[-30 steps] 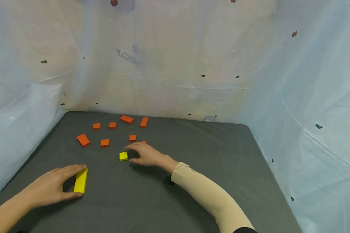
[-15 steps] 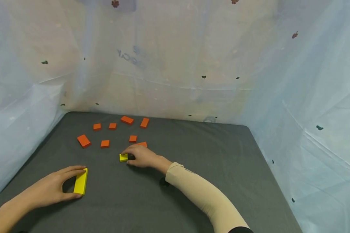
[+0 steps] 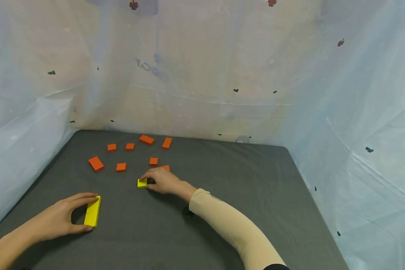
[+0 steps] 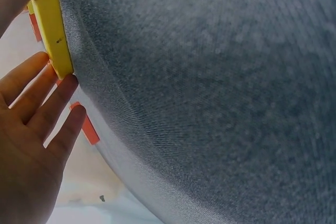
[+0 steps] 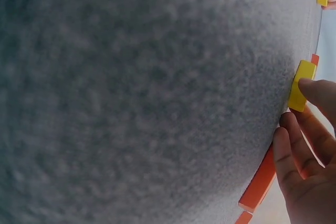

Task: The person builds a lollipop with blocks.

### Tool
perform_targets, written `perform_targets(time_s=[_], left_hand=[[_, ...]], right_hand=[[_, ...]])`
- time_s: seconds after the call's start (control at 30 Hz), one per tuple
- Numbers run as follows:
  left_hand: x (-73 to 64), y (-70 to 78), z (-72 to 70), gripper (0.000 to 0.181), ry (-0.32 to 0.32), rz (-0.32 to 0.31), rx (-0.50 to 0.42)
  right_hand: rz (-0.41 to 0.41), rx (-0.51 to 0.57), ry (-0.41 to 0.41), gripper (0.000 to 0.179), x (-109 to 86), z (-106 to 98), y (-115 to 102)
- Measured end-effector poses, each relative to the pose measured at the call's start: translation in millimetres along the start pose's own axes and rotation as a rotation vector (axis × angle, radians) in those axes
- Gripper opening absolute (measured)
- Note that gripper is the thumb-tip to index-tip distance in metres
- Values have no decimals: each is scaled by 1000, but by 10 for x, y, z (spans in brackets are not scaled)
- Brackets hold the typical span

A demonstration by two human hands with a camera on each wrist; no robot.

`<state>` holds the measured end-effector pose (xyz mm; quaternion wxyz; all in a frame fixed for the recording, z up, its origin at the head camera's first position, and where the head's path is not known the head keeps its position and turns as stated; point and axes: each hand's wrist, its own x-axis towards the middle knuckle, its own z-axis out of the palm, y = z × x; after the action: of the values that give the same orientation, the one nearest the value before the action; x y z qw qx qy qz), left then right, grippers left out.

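Note:
At the front left, my left hand (image 3: 58,215) holds a long yellow block (image 3: 92,212) by its two ends, thumb at the near end and fingers at the far end. The left wrist view also shows this yellow block (image 4: 51,24) between thumb and fingers. Farther forward, a small yellow block (image 3: 141,184) lies on the dark cloth, and my right hand (image 3: 166,181) pinches it. In the right wrist view the thumb presses on the small yellow block (image 5: 301,86). An orange block (image 3: 165,168) is partly hidden behind the right hand.
Several orange blocks lie spread over the far left of the grey table (image 3: 229,180), among them a square one (image 3: 121,167) and an oblong one (image 3: 96,164). Pale plastic sheeting (image 3: 195,75) surrounds the table at the back and sides.
My right hand has moved a little to the left, closing its fingers and thumb on the small yellow block. The left hand keeps its hold on the long one, almost still.

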<state>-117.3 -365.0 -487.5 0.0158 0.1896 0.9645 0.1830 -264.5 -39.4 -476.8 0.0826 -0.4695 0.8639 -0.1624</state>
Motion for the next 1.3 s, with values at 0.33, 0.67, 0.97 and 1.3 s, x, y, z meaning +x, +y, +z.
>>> perform_targets(time_s=[0.33,0.67,0.97,1.3], left_hand=[[73,77,-26,91,36,5,-2],[389,353,-87,86,124,82,44],[865,781,-57,82,153,210,47],[1328,1251,150,84,243,420,92]], right_hand=[[10,-3,15,35,-79,-35,-5],[50,64,146,36,-318,-302,39],[28,179,352,34,-619,-603,182],[98,230,486,35,-965,-807,397]])
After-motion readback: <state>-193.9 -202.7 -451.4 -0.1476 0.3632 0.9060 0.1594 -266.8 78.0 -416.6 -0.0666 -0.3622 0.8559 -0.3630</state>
